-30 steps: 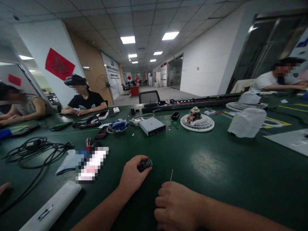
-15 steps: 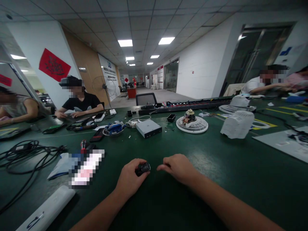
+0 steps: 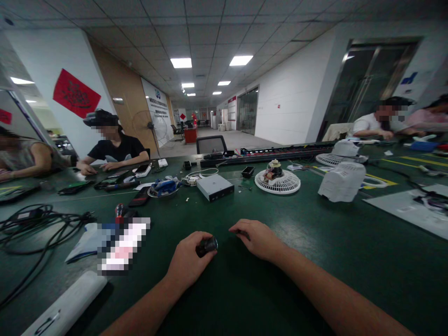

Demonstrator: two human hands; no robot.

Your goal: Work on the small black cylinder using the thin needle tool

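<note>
My left hand (image 3: 192, 256) is closed around a small black cylinder (image 3: 207, 246), its shiny round end facing right; I cannot make out whether it is a flashlight or a lens. Across a short gap, my right hand (image 3: 257, 239) hovers over the green table (image 3: 224, 298) with its fingers stretched toward the left. Nothing shows in that hand, though its palm side is partly hidden. Beyond both hands lies a grey optical disc drive (image 3: 215, 187).
A white fan grille with a motor (image 3: 277, 179) and a white plastic housing (image 3: 342, 182) stand to the right. On the left are black cables (image 3: 38, 233), a red-handled screwdriver (image 3: 119, 213) and a long white case (image 3: 66, 305). Several people sit around the table.
My right hand's fingers have straightened from a curled pose with the thumb out, and the hand has risen slightly. My left hand keeps its hold on the black cylinder.
</note>
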